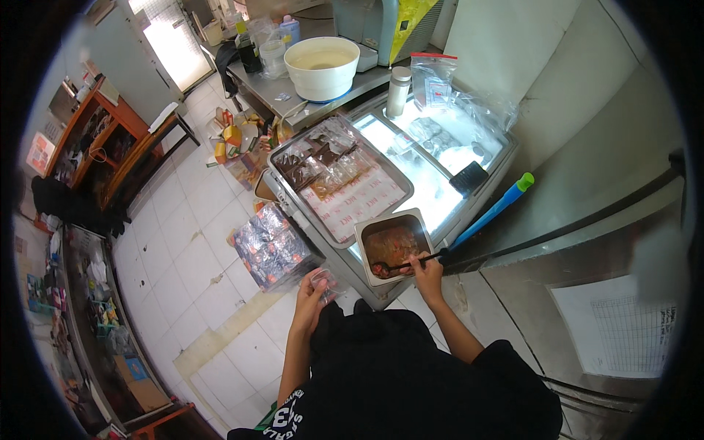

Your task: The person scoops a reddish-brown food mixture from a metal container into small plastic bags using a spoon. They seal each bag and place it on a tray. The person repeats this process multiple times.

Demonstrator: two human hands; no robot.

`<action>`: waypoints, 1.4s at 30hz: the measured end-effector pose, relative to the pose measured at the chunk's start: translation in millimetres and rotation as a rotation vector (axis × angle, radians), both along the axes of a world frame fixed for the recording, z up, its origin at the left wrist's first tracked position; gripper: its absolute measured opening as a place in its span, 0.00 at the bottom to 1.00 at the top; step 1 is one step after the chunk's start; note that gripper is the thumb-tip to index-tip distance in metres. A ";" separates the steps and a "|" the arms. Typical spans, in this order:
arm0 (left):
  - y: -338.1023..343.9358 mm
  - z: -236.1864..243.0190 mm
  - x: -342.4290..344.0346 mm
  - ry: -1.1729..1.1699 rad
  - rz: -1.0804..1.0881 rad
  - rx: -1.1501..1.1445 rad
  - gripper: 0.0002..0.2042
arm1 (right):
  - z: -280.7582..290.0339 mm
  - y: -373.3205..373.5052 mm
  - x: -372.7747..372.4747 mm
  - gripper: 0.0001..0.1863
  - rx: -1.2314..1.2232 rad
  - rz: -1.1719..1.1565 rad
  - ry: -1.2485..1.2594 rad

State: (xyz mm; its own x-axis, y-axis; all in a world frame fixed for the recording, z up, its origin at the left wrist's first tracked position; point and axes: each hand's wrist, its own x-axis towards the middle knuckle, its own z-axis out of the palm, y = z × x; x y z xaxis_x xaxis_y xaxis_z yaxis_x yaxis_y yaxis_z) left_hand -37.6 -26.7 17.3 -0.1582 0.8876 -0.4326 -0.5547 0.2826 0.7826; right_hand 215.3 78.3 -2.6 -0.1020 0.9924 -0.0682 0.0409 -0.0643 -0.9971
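Observation:
My right hand (427, 274) is closed round the black handle of a spoon (392, 267), its bowl dipping into a steel food pan (419, 218). Reddish-brown sauce with lumps (392, 243) lies in the pan, which stands at the near corner of the glass-topped chest. To the left, just off the chest's edge, my left hand (311, 299) grips a clear thin plastic container (328, 284). Whether it is a cup or a small bag I cannot tell. Behind the pan lies a metal tray (402, 189) with printed paper and several brown-filled clear packets (323, 163).
A plastic-wrapped blue multipack (270, 246) stands left of the tray. On the chest are a capped bottle (398, 92), clear bags (436, 77) and a black block (468, 177). A white tub (323, 70) stands behind; a blue-green stick (499, 205) leans at right.

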 end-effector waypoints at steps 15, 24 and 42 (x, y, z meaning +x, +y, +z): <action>43.4 2.9 -7.2 0.136 -0.113 0.031 0.23 | -15.3 -28.9 -0.4 0.09 -0.388 -0.506 0.420; 37.7 -1.9 -3.5 0.250 -0.156 0.081 0.23 | -13.8 -17.0 8.7 0.09 -0.355 -0.399 0.295; 22.7 -1.2 -2.9 0.235 -0.111 0.059 0.21 | -4.0 -33.3 -17.7 0.11 -0.040 -0.325 0.085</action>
State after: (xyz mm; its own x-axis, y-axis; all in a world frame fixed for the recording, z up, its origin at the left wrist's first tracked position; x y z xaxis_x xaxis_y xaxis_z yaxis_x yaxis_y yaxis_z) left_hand -40.5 -4.0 16.1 -0.1481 0.9277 -0.3426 -0.3239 0.2818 0.9031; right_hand 197.6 45.0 -6.7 0.2122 0.9708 -0.1123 -0.0711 -0.0992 -0.9925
